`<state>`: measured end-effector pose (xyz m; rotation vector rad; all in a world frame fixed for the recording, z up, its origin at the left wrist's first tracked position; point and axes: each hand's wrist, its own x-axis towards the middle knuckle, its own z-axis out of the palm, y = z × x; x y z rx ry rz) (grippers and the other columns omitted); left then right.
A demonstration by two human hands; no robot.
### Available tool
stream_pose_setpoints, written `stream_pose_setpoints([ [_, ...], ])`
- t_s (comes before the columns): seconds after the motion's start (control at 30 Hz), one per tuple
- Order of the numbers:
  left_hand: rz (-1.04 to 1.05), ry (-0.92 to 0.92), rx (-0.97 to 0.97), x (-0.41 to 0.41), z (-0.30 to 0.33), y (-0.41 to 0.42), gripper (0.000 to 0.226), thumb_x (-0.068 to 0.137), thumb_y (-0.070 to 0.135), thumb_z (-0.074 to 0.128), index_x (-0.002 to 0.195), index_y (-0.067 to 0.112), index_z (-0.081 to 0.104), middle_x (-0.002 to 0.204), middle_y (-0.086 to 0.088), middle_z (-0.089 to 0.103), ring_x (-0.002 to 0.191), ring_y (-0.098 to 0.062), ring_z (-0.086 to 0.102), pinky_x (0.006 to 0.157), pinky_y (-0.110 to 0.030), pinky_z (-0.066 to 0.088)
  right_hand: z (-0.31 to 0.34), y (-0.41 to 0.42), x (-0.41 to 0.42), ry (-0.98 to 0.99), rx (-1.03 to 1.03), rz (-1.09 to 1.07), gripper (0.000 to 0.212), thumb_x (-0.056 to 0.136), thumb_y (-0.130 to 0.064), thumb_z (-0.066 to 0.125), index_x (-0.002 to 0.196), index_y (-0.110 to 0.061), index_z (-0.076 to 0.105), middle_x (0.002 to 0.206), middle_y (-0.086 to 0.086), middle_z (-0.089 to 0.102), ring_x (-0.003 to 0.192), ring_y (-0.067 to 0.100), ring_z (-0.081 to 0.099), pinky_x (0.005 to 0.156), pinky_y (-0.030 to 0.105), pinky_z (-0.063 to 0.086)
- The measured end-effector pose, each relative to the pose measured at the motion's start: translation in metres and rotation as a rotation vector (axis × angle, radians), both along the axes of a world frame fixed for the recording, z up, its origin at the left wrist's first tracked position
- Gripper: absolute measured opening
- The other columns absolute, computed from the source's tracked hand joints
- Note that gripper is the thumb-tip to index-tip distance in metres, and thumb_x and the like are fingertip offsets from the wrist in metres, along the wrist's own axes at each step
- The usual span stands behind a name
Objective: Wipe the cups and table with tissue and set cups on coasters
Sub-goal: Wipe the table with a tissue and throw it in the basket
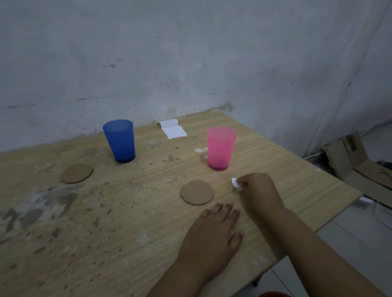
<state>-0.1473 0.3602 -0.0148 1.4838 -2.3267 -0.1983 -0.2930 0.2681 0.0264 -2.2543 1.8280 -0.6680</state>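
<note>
The right hand's fingers (pixel 242 184) are curled tight on a small crumpled white tissue wad (pixel 235 183), pressing it to the worn, stained wooden table (pixel 102 227) just beside the near round brown cardboard coaster (pixel 197 192). The right hand (pixel 257 189) likely wipes best with flat, overlapping strokes, steering clear of that coaster. The left hand (pixel 212 237) lies open and flat, holding nothing, bracing the table. The translucent pink plastic cup (pixel 221 148) stands upright just beyond; the translucent blue plastic cup (pixel 120 142) stands farther left, near the second round cardboard coaster (pixel 76 173). Neither cup sits on a coaster yet. A flat white tissue sheet (pixel 173 129) lies near the wall.
</note>
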Motion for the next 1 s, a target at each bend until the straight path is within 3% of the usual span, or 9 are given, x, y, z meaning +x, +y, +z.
stream_pose_setpoints([
  [0.13,-0.003,0.006,0.000,0.000,0.001,0.003,0.055,0.097,0.047,0.027,0.148,0.026,0.024,0.158,0.006,0.018,0.144,-0.008,0.010,0.112,-0.022,-0.001,-0.002,0.005,0.015,-0.026,-0.047,0.048,0.022,0.086,-0.014,0.058,0.076,0.004,0.064,0.092,0.020,0.071,0.081,0.027,0.065,0.072,0.027,0.044],
  [0.23,0.000,0.007,-0.006,0.001,0.000,0.003,0.055,0.097,0.046,0.029,0.148,0.026,0.024,0.157,0.006,0.020,0.144,-0.009,0.011,0.112,-0.022,-0.002,-0.003,0.018,-0.003,-0.084,-0.100,0.134,0.020,0.075,-0.002,0.059,0.082,-0.010,0.075,0.096,0.007,0.075,0.086,0.014,0.066,0.078,0.015,0.044],
  [0.3,0.003,0.013,-0.010,0.001,0.000,0.002,0.055,0.097,0.046,0.029,0.148,0.026,0.024,0.157,0.005,0.021,0.144,-0.009,0.011,0.113,-0.023,0.000,-0.002,0.022,-0.015,-0.009,-0.106,0.128,0.024,0.077,-0.003,0.059,0.090,-0.014,0.075,0.097,0.009,0.075,0.086,0.018,0.066,0.078,0.018,0.043],
  [0.4,-0.001,0.017,-0.008,0.002,0.001,0.001,0.055,0.097,0.047,0.029,0.147,0.026,0.025,0.157,0.005,0.021,0.144,-0.009,0.012,0.114,-0.025,0.003,-0.002,0.014,-0.014,0.002,-0.103,0.120,0.030,0.079,-0.004,0.056,0.101,-0.013,0.073,0.112,0.004,0.071,0.106,0.019,0.064,0.089,0.016,0.039],
  [0.57,-0.006,0.027,0.003,0.002,0.001,0.002,0.054,0.097,0.045,0.031,0.147,0.026,0.027,0.156,0.005,0.023,0.144,-0.009,0.013,0.114,-0.025,0.004,-0.002,0.005,0.001,0.038,-0.066,0.108,0.021,0.079,-0.004,0.054,0.091,0.002,0.070,0.104,0.018,0.070,0.102,0.030,0.063,0.090,0.036,0.047],
  [0.67,-0.004,0.036,0.003,0.003,0.001,0.002,0.054,0.097,0.046,0.031,0.147,0.026,0.026,0.157,0.006,0.022,0.144,-0.008,0.012,0.112,-0.023,0.001,0.001,0.008,-0.010,-0.031,-0.027,0.201,0.027,0.083,0.000,0.058,0.105,-0.007,0.072,0.114,0.010,0.069,0.108,0.018,0.063,0.094,0.012,0.038],
  [0.73,-0.002,0.033,0.006,0.002,0.000,0.002,0.055,0.097,0.046,0.030,0.147,0.027,0.025,0.157,0.007,0.022,0.144,-0.008,0.012,0.112,-0.023,0.001,0.002,0.010,-0.019,-0.010,-0.011,0.228,0.030,0.082,0.004,0.059,0.107,-0.008,0.071,0.115,0.010,0.068,0.107,0.018,0.064,0.090,0.007,0.034],
  [0.93,0.001,0.034,0.003,0.002,0.002,0.002,0.054,0.096,0.046,0.031,0.146,0.026,0.028,0.156,0.006,0.024,0.143,-0.009,0.014,0.114,-0.026,0.006,-0.002,0.000,-0.005,-0.020,-0.047,0.068,0.023,0.086,-0.005,0.059,0.106,-0.005,0.071,0.110,0.020,0.069,0.102,0.026,0.064,0.089,0.024,0.039],
  [1.0,0.008,0.025,0.001,0.002,0.003,0.004,0.053,0.096,0.045,0.031,0.145,0.025,0.030,0.155,0.004,0.025,0.143,-0.011,0.015,0.115,-0.028,0.007,-0.002,0.002,0.009,-0.052,-0.036,0.120,0.025,0.085,-0.002,0.059,0.107,-0.005,0.070,0.113,0.016,0.069,0.105,0.023,0.064,0.092,0.022,0.041],
])
